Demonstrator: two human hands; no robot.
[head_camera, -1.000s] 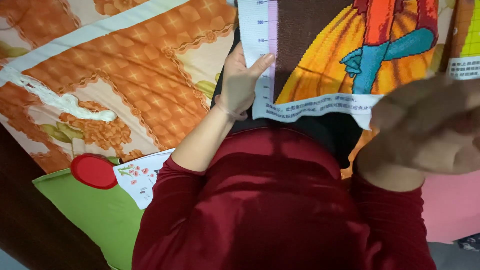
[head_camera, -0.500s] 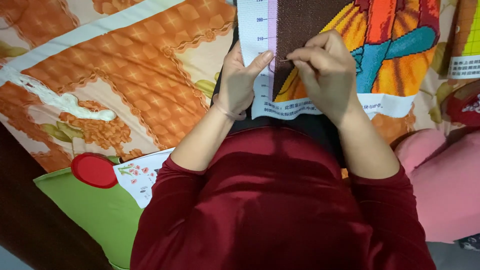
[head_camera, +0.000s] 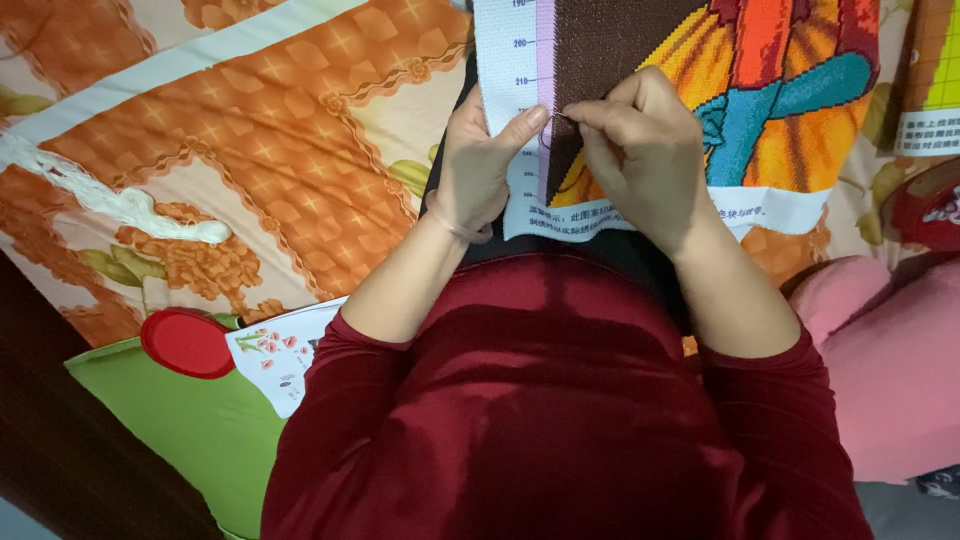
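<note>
Gripping the white edge of the cross-stitch canvas between thumb and fingers, the left hand steadies it on the lap. The right hand pinches closed at the brown stitching just right of it; any needle is too small to make out. The canvas's far part is cut off.

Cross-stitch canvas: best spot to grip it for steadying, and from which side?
Probably the white left margin of the canvas, from the left side. That strip is bare and free of stitching, and the left hand already pinches it there, thumb on top. This keeps the brown stitched area open for the right hand.
</note>
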